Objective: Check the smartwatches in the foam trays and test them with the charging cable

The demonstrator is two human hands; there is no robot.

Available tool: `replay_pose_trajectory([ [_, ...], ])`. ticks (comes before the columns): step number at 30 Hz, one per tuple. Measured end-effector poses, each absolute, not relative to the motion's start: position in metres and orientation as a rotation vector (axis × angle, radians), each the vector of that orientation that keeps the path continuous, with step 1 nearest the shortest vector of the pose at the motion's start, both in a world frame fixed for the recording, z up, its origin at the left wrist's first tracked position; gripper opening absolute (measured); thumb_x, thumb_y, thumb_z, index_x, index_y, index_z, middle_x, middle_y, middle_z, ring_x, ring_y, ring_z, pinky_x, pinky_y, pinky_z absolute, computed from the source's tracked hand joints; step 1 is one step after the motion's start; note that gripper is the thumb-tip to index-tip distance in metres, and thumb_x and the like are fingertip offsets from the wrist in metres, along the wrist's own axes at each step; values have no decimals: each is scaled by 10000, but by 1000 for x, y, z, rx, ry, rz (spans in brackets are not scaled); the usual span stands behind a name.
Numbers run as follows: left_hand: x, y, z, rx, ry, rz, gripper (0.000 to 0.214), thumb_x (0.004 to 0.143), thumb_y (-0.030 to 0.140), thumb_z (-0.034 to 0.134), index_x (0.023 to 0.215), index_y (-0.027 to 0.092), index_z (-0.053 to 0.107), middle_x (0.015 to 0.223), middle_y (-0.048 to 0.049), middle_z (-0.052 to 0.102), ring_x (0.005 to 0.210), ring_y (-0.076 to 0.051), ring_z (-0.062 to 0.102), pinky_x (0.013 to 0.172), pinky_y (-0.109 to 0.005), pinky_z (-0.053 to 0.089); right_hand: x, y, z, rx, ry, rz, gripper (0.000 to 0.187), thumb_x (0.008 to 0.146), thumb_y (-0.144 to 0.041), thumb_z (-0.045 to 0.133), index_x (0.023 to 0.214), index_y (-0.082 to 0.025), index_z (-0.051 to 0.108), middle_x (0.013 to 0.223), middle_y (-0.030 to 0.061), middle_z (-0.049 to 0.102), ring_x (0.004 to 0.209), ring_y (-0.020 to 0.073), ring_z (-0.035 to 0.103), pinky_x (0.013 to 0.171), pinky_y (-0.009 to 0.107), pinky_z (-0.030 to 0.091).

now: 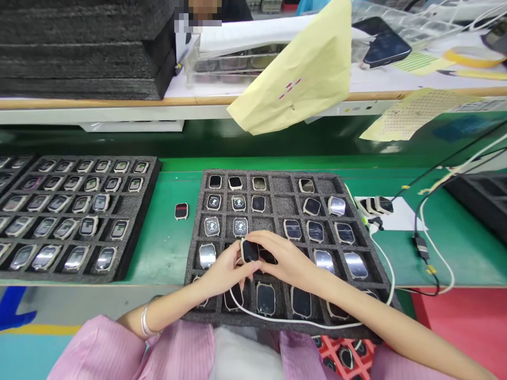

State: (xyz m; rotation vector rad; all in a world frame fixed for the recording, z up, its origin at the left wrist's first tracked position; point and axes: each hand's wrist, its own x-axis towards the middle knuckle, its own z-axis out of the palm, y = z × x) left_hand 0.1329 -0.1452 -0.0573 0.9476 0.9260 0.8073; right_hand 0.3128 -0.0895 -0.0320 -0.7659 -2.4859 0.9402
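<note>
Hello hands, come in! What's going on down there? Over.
One watch gripped by left hand and right hand. Over foam tray. Loose white cable loops beneath.

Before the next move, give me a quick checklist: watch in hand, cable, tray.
1. Grip on the watch: ok, left hand and right hand both pinch it above the tray.
2. Watch screen lit: not ok, it is dark.
3. White cable plugged into the watch: cannot tell, the hands hide its end.
4. Cable off the tray: not ok, it drapes along the front edge.
5. Free slots in the tray: ok, several in the upper rows.
6. Loose watch on the green mat: not ok, outside any tray.
</note>
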Motion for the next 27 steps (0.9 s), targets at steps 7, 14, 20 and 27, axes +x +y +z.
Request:
replay_pose_trajectory([
  [7,127,-145,-54,932,926,790,390,800,488,635,913,149,481,497,82,473,359,-47,363,345,-157,261,307,-88,-24,-766,-2552,939,332,848,-265,688,1134,-185,540,1090,88,638,1018,257,605,860,434,505],
  [14,123,-144,-49,891,893,766,446,755,498,684,951,129,526,513,83,436,355,-50,354,323,-167,238,306,-93,-32,-733,-2426,995,329,843,-271,688,1122,-186,537,1010,81,626,926,232,604,788,374,502],
  [20,122,-145,-53,902,879,764,411,778,459,678,966,121,541,536,77,439,355,-45,354,322,-167,231,307,-96,-36,-690,-2386,973,351,844,-275,691,1143,-181,532,1008,84,623,920,229,596,785,375,496],
  [27,119,-145,-52,848,811,759,383,763,435,709,930,126,557,583,35,532,348,-26,331,320,-162,193,311,-92,-33,-635,-2199,1277,355,857,-314,691,1172,-178,598,1024,91,610,937,221,588,825,386,493],
])
